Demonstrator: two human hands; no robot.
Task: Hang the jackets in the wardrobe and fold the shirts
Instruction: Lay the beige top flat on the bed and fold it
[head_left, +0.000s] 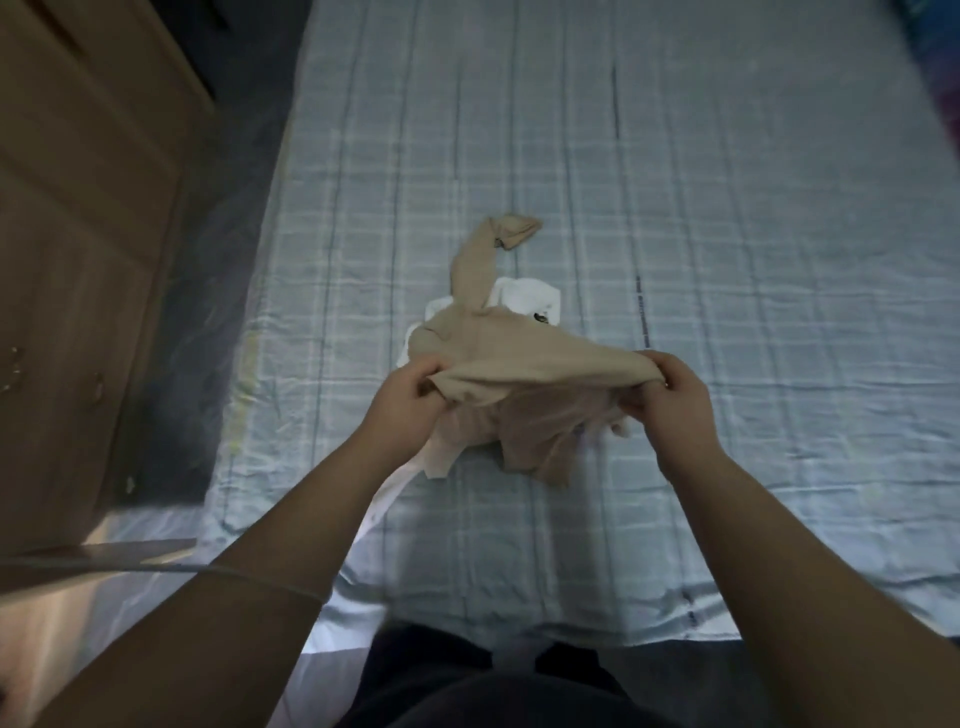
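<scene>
L hand (402, 396) & R hand (675, 397) both pinch beige shirt (519, 353) over bed (727, 260), fingers curled.

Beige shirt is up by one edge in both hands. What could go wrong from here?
1. The white shirt lies partly under the beige shirt, so lifting further may drag or rumple it.
2. The far sleeve is twisted and bunched at its end; folding it so would likely leave a lump.
3. Left hand and right hand grip only an edge; the cloth below hangs crumpled and may land creased.
</scene>
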